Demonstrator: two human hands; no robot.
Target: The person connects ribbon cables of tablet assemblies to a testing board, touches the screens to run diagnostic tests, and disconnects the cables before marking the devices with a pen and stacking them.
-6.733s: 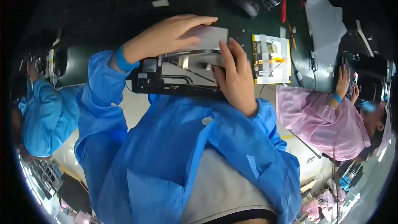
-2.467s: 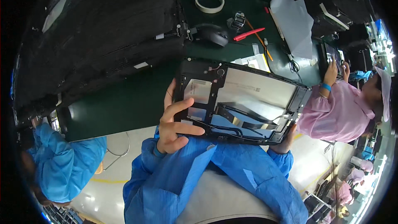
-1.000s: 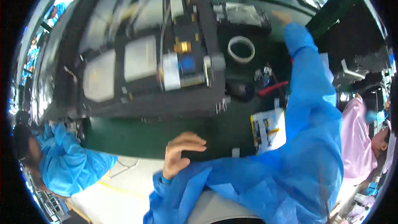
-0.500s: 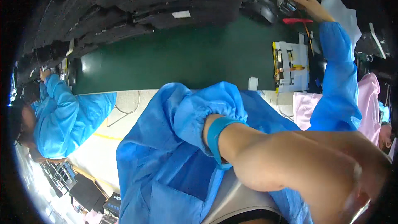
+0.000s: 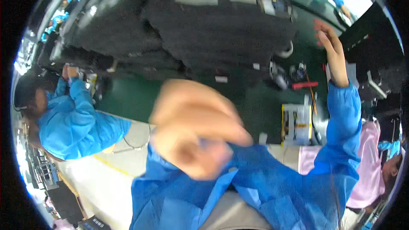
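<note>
My left hand (image 5: 196, 130) hangs close in front of my chest, above the bench's near edge. Motion smears its fingers, and whether it holds anything does not show. Far right, my right hand (image 5: 332, 47) reaches over the back of the bench with its fingers apart and nothing visible in them. Below it lie a small metallic part (image 5: 299, 72), a dark rounded object (image 5: 279, 81) and a red-handled tool (image 5: 305, 85). Closer to the near edge is a flat panel assembly (image 5: 297, 123) with yellow edging and an orange strip.
Black sheeting (image 5: 213, 34) covers the back of the green bench (image 5: 132, 98). A co-worker in a blue coat (image 5: 76, 119) sits at left; a person in pink (image 5: 366, 166) is at right. A white tag (image 5: 263, 138) lies by the near edge.
My right hand has moved away from the small metallic part, farther back. My left hand has swung from the lower right to the middle. The view has tilted up.
</note>
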